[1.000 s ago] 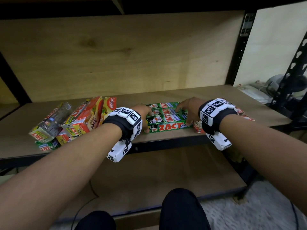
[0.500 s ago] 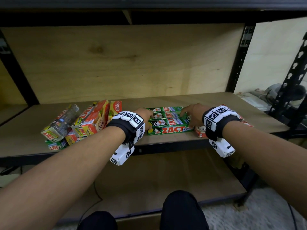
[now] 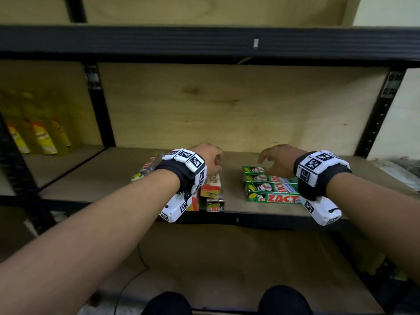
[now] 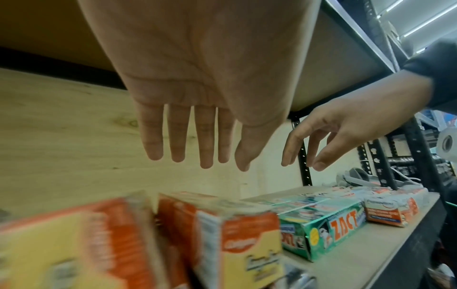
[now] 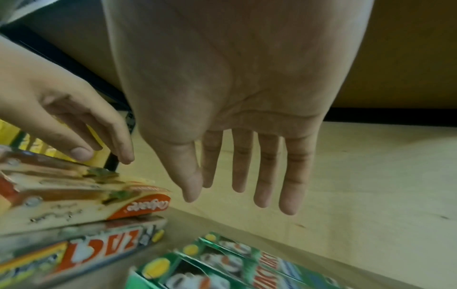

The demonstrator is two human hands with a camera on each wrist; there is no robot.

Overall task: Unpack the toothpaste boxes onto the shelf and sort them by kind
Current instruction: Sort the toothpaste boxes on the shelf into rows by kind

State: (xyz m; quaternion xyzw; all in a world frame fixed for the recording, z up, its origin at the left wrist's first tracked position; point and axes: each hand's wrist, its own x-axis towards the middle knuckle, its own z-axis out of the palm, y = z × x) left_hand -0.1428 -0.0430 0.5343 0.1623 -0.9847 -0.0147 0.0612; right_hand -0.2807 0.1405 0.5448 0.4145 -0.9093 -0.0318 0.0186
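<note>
Several green ZACT boxes (image 3: 270,189) lie side by side on the wooden shelf (image 3: 231,194). My right hand (image 3: 272,160) hovers just above their far end, fingers straight and empty (image 5: 237,195). To their left is a pile of orange-and-yellow Colgate boxes (image 3: 211,189) on a grey-orange ZACT box (image 5: 74,252). Over this pile hangs my left hand (image 3: 210,159), with its fingers spread and nothing in it (image 4: 205,162). White-and-orange boxes (image 4: 390,211) lie right of the green ones, hidden by my right wrist in the head view.
Yellow bottles (image 3: 41,137) stand in the left bay behind a black upright (image 3: 100,110). A black beam (image 3: 204,42) of the upper shelf runs overhead. A lower board (image 3: 227,269) lies beneath, with my knees at the bottom edge. Clutter (image 3: 400,171) sits at far right.
Both hands have lifted off the green ZACT boxes and now hover open. My left hand has shifted over the Colgate pile. The head view has tilted upward.
</note>
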